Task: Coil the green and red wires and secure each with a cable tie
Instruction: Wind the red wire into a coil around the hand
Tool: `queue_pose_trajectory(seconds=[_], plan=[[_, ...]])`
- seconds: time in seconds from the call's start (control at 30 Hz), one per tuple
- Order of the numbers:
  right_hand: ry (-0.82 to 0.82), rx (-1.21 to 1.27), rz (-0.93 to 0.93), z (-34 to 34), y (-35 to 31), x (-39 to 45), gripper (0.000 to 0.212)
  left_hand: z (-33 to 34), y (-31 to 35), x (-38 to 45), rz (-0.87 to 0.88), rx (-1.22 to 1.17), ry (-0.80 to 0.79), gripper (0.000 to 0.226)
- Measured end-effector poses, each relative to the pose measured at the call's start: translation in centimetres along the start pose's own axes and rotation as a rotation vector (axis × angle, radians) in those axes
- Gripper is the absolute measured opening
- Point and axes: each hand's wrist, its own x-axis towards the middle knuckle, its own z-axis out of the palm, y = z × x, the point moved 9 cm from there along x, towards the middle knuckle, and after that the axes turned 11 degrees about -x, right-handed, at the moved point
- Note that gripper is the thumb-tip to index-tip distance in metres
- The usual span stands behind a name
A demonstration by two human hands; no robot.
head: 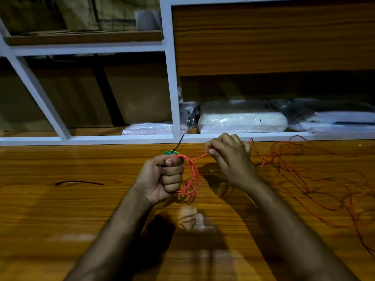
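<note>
Both hands (203, 165) hold red wire (190, 175); its loops hang downward.

A stockroom or small workshop, dimly lit. Along the far edge of a wood-grain counter (81, 199), white-framed shelving (174, 88) stacked with plastic-wrapped packs (241, 122) and flattened cardboard (97, 15). Loose red wire (316, 179) strewn toward the counter's right edge; a spare black cable tie (79, 182) toward the left.
</note>
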Motion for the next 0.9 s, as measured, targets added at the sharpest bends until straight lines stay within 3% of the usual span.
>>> queue_pose_trajectory(seconds=[0.13, 0.3, 0.6, 0.73, 0.9], plan=[[-0.119, 0.239, 0.099, 1.0, 2.3, 0.0, 0.02, -0.3, 0.8, -0.4, 0.057, -0.081, 0.009, 0.026], [-0.239, 0.333, 0.099, 3.7, 2.1, -1.1, 0.02, 0.3, 0.9, -0.2, 0.094, -0.128, -0.029, 0.029], [0.066, 0.494, 0.047, 2.0, -1.8, -0.7, 0.015, -0.4, -0.4, 0.9, 0.071, -0.103, 0.018, 0.026], [0.023, 0.444, 0.005, 2.6, -2.2, -0.6, 0.018, -1.1, -0.1, 0.9, 0.088, -0.106, 0.041, 0.025], [-0.027, 0.653, 0.088, 3.2, -1.3, -0.9, 0.019, -1.5, 0.3, 1.2, 0.186, -0.098, 0.08, 0.026]])
